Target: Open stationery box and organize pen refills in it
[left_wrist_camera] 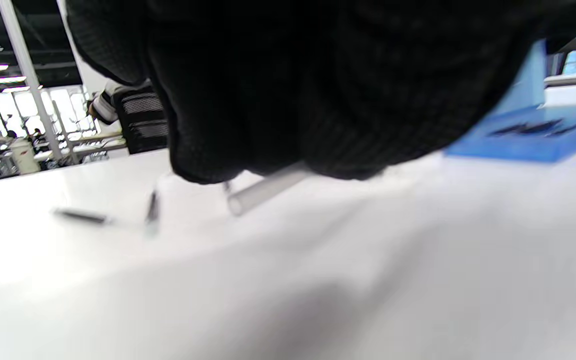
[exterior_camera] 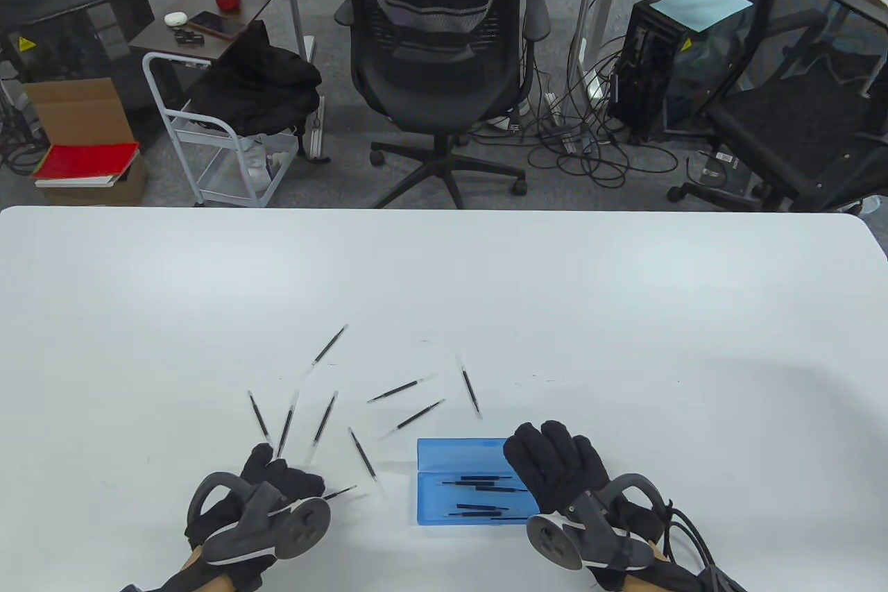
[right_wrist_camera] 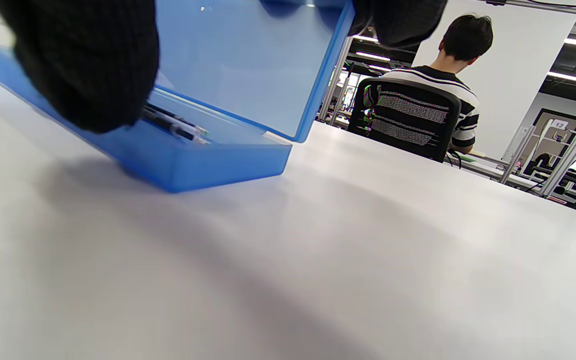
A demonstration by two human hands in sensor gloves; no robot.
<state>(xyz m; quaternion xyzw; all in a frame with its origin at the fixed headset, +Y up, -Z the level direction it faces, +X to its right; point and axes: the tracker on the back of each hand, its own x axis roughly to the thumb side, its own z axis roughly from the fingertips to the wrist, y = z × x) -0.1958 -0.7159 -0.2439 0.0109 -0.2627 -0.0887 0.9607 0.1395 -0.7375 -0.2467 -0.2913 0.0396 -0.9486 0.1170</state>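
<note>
Eight or so pen refills (exterior_camera: 325,417) lie scattered left of your open blue box (exterior_camera: 444,512), thin, light, rolly: pinch each mid-barrel as your left hand (exterior_camera: 267,502) pinches one (exterior_camera: 340,493) now, while your right hand (exterior_camera: 555,463) rests on the box's right end, fingers loosely curled.

bright overhead light | soft shadows | wrist views blurred | wide-angle edge distortion
</note>
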